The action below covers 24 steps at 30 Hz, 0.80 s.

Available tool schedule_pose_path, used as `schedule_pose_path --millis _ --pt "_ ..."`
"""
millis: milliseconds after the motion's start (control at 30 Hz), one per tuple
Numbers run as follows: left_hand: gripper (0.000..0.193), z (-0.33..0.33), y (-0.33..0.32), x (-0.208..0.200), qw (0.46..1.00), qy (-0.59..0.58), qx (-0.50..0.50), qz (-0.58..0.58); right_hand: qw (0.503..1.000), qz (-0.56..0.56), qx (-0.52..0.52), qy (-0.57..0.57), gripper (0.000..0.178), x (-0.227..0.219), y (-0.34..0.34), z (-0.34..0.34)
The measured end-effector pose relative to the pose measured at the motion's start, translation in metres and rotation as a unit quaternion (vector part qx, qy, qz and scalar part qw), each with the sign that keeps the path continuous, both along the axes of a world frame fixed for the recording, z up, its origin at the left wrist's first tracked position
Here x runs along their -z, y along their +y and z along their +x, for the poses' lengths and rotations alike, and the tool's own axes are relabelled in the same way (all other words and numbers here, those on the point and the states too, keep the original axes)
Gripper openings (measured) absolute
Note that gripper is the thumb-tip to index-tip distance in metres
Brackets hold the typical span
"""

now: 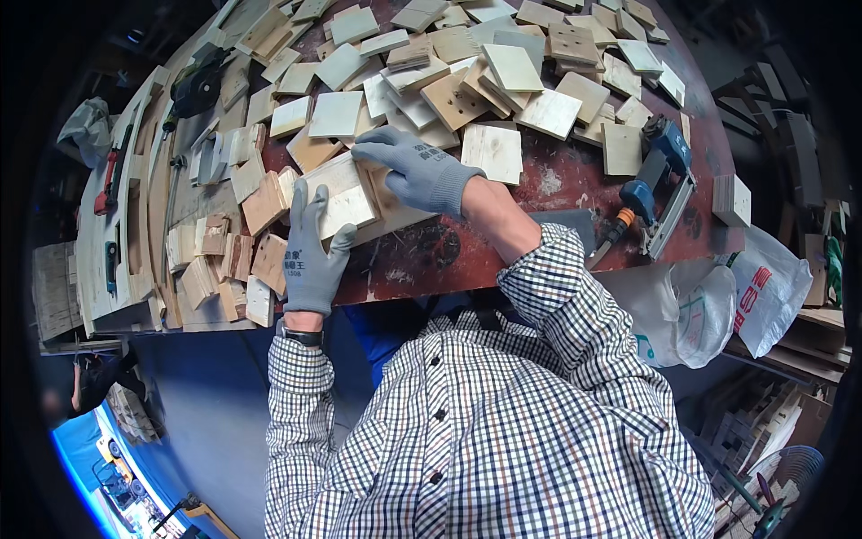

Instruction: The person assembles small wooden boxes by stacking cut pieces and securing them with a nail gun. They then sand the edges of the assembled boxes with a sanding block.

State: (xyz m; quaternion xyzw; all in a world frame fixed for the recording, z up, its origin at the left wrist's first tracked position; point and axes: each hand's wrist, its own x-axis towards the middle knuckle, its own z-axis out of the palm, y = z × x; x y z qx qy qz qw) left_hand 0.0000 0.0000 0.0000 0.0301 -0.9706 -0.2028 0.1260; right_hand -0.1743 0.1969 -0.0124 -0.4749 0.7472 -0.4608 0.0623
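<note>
Wooden block [348, 210] on the red counter [404, 269], between the gloved hands, near the loose wood pieces [549, 113]. Left hand [314, 247]: thumb and fingers spread about its near-left corner. Right hand [415, 168]: fingers curled over its far right side. Firmness of either grip: cannot tell. Judgement: light, stiff, not fragile, perhaps splintery; best held by opposite edges.

A grey floor [215, 404] is stretching below a scuffed red table [549, 182], bluish light [70, 445] is glowing at the lower left, and shadow is darkening the room's upper right corner.
</note>
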Motion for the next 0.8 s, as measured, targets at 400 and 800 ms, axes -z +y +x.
schedule_pose_path --millis 400,800 --pt "0.123 0.006 -0.004 0.006 0.976 0.053 -0.055 0.202 0.985 0.097 0.007 0.142 0.082 -0.027 0.005 0.026" --pt "0.127 0.01 -0.004 0.022 0.981 0.073 -0.118 0.139 0.931 0.21 0.04 0.295 0.075 -0.051 -0.007 0.038"
